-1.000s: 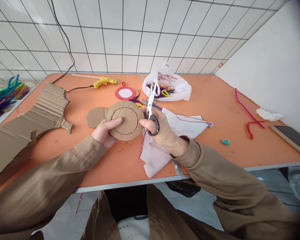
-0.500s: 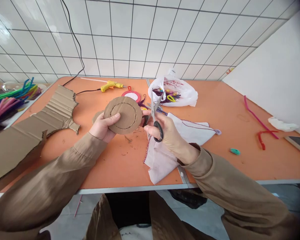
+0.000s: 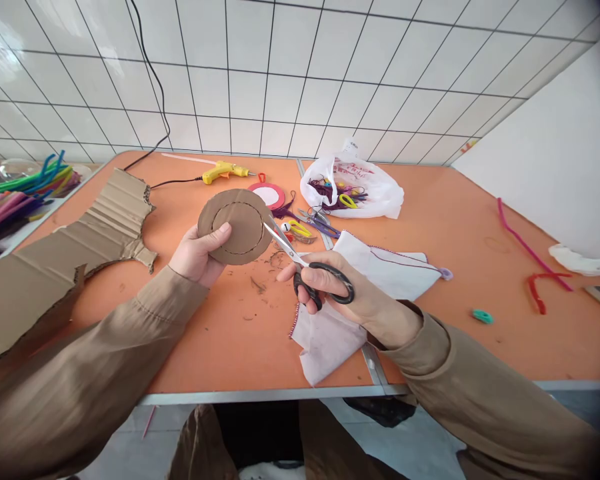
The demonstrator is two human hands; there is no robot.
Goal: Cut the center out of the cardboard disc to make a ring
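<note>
My left hand grips a round cardboard disc by its left side, thumb on the face and fingers behind. A dashed-looking circular cut runs inside the disc's rim. My right hand holds scissors by their black handles, fingers in the loops. The blades point up and left, their tips at the disc's right edge; whether they touch it I cannot tell. Beneath my right hand lies a white cloth with a dark stitched edge on the orange table.
Torn cardboard lies at left, beside pipe cleaners. A yellow glue gun, a red-rimmed disc, purple-handled scissors and a white plastic bag are at the back. Red and teal pieces lie at right.
The scissors have swung from upright to a leftward slant, tips now at the disc's edge. My right hand has dropped slightly; my left hand and the disc have shifted a little left.
</note>
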